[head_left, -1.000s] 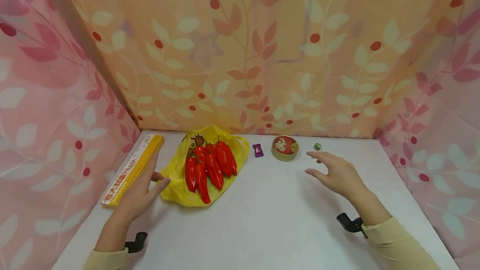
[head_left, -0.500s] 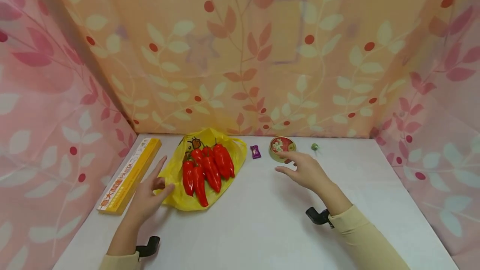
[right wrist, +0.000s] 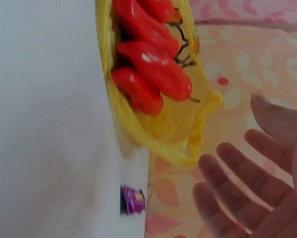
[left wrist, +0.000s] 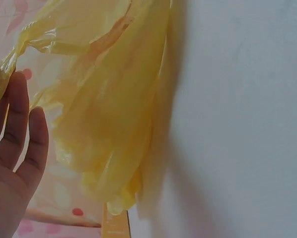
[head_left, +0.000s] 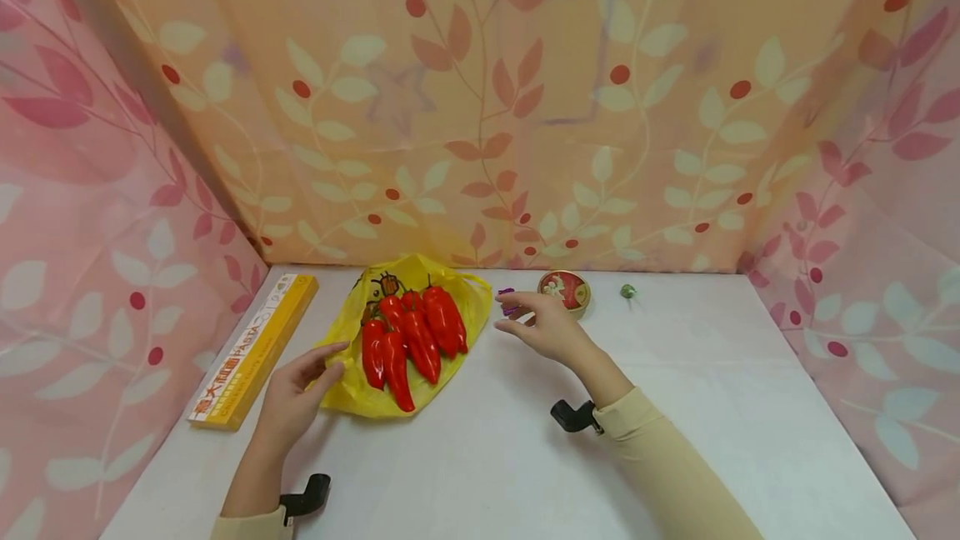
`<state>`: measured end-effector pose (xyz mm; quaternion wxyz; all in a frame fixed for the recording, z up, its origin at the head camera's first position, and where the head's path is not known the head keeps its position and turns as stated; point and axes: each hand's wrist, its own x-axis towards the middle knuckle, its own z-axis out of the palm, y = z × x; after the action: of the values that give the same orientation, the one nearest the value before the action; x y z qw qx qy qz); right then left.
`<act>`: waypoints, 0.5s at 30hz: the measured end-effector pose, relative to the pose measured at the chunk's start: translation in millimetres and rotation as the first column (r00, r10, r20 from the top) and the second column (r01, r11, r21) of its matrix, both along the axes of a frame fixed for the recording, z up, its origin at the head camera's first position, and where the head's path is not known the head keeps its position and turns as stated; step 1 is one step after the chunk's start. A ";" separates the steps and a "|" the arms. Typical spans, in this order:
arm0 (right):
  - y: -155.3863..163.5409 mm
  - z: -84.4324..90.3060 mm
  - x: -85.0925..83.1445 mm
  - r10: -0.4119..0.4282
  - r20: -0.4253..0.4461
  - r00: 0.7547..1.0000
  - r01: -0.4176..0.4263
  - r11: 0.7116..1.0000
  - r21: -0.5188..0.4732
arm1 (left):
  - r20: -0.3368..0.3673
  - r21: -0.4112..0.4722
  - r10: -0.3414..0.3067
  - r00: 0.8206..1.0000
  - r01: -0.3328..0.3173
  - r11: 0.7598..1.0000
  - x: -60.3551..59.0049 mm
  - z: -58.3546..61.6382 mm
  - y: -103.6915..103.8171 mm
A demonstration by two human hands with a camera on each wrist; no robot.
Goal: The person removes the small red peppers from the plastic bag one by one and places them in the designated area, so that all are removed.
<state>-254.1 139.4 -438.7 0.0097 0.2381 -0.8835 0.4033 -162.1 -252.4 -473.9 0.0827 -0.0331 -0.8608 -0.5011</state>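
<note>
A yellow plastic bag [head_left: 352, 394] lies spread out with several red peppers [head_left: 422, 347] on it. At its left edge is my left hand [head_left: 292, 394], fingers lightly bent and fingertips right at the plastic. The left wrist view shows a strip of the bag [left wrist: 7, 74] reaching those fingertips, with the thumb out of sight. My right hand [head_left: 551, 330] is held over the table to the right of the bag, fingers loosely spread and holding nothing. It partly covers a small purple wrapped candy [head_left: 507, 303] and overlaps the round red-lidded tin [head_left: 573, 290].
A yellow and white pasta box [head_left: 255, 352] lies along the left side of the table. Near the back right sits a small green wrapped sweet [head_left: 627, 292]. Patterned cloth walls [head_left: 465, 107] enclose the white table [head_left: 480, 473] at the back and both sides.
My right hand has moved left, from near the green sweet, past the tin, toward the bag. My left hand has shifted right to the bag's edge, its fingers bending a little.
</note>
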 end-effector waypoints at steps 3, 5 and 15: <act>-16.8 -7.8 -3.0 0.023 0.053 0.998 -0.022 1.000 -0.013 | -0.003 0.016 -0.006 1.000 0.006 1.000 1.6 -4.3 -0.6; -28.3 -13.1 -5.8 0.039 0.077 0.996 -0.037 0.999 -0.029 | 0.003 0.024 -0.015 1.000 0.014 1.000 2.4 -6.4 -0.7; -80.5 -31.4 -23.4 0.013 0.134 0.991 -0.005 0.998 -0.058 | 0.018 0.090 -0.027 0.999 0.025 0.996 4.1 -5.3 0.4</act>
<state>-277.5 58.9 -470.2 -0.0446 0.2140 -0.8692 0.4436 -157.9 -252.1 -479.2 0.0692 -0.0357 -0.8378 -0.5404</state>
